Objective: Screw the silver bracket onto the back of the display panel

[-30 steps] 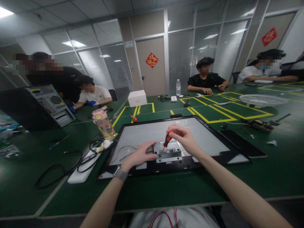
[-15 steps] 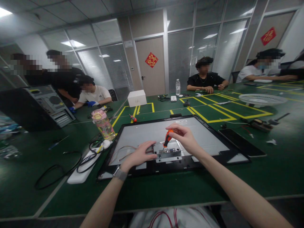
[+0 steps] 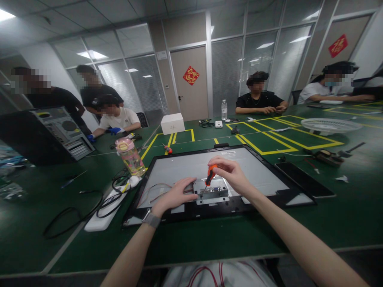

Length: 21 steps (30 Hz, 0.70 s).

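Note:
A flat display panel [image 3: 257,175] with a black frame lies back side up on the green table. Near its front edge sits a metal bracket [image 3: 220,192] with a row of connectors. My right hand [image 3: 229,171] grips the orange-and-black handle of a screwdriver [image 3: 210,174], whose shaft slants down to the bracket's left part. My left hand [image 3: 178,194] lies with fingers stretched out and thumb apart at the bracket's left edge. Thin wires [image 3: 155,189] run under that hand across the panel. The screw under the tip is too small to make out.
Left of the panel are a white power strip [image 3: 100,217] with black cables and a pink-lidded bottle [image 3: 131,157]. Farther left stands a computer tower [image 3: 56,133]. A black phone-like slab [image 3: 303,179] lies at right. A small red screwdriver [image 3: 168,149] lies behind; several people sit or stand around.
The screwdriver handle and my right hand have shifted very slightly left, the tip staying at the bracket. My left hand stays put. Two people at far left have moved apart.

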Motion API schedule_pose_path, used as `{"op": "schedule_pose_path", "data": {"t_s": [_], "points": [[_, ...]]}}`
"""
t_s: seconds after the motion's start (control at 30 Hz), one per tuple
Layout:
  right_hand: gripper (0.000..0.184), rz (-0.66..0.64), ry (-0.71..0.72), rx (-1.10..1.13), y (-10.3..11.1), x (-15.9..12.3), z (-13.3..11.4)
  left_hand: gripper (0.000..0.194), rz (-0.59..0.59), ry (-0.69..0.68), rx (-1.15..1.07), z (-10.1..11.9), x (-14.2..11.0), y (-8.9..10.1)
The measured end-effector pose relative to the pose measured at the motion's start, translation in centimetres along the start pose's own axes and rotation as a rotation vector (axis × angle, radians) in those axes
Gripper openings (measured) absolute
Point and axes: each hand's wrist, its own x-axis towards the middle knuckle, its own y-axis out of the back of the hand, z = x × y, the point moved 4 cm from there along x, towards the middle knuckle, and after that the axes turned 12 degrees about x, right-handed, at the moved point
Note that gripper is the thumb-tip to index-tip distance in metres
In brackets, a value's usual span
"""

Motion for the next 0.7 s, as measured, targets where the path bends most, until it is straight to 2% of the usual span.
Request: {"op": "schedule_pose_path", "data": {"t_s": [0.5,0.7], "points": [[0.022,-0.011,-0.035,0.024,0.45,-0.08,0.27,0.069,0.004,-0.012,0.002,0.19,-0.04,0.1],[0.018,0.015,-0.009,-0.021,0.14,-0.01,-0.2,0.069,0.009,-0.012,-0.002,0.1,-0.1,0.09]]}}
